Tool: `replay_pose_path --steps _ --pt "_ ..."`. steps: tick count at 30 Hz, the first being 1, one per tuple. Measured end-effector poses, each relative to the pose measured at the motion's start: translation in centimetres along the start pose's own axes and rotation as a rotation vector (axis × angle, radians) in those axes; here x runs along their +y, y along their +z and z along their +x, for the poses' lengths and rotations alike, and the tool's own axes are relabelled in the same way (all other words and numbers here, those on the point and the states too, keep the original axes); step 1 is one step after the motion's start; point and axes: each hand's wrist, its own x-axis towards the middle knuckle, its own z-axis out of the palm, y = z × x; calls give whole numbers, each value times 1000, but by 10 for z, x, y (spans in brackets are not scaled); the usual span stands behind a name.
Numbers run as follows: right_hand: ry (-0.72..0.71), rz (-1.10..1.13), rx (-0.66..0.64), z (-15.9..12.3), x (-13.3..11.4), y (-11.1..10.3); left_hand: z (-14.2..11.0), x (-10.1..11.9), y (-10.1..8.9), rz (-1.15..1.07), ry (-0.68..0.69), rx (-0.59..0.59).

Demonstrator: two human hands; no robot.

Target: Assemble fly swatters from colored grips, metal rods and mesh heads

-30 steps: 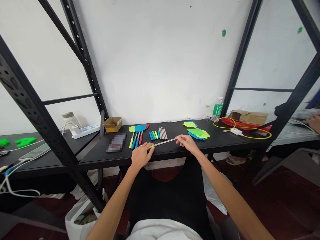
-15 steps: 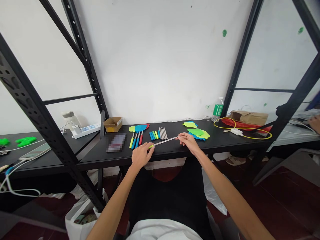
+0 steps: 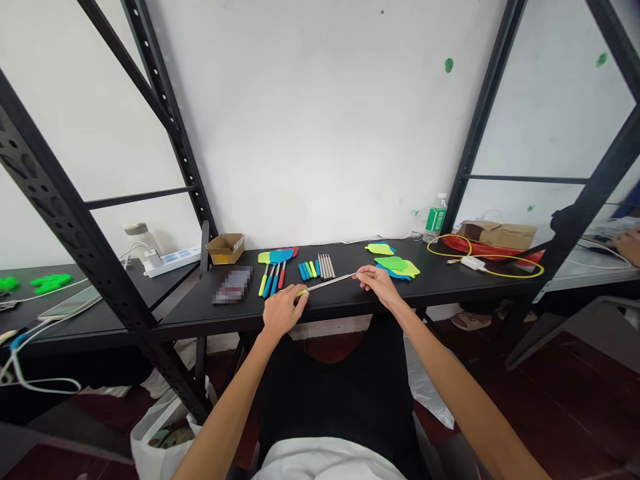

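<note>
My left hand (image 3: 283,311) is closed around a yellow-green handle (image 3: 302,293). From it a thin metal rod (image 3: 331,283) slants up to the right, and its far end sits between the fingertips of my right hand (image 3: 376,283). Behind the rod lie several loose metal rods (image 3: 327,267) in a row, beside several blue and yellow-green handles (image 3: 309,269). Left of these are whole spatulas with a blue head (image 3: 281,256), a yellow-green one and a red one. Loose flat spatula heads (image 3: 395,267) in green, blue and yellow lie beyond my right hand.
A blurred phone-like object (image 3: 233,285) and a small open cardboard box (image 3: 225,249) are at the left of the black table (image 3: 190,311). On the right are a water bottle (image 3: 436,219), a yellow cable (image 3: 520,275) and a larger carton (image 3: 497,235). Black metal posts (image 3: 175,133) frame the table.
</note>
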Motion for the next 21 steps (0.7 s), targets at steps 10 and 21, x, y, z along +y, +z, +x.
replay_pose_path --steps 10,21 --pt "-10 7 5 0 1 -1 0 1 1 8 -12 -5" --pt "-4 19 8 0 0 -1 0 0 1 5 -8 -5"
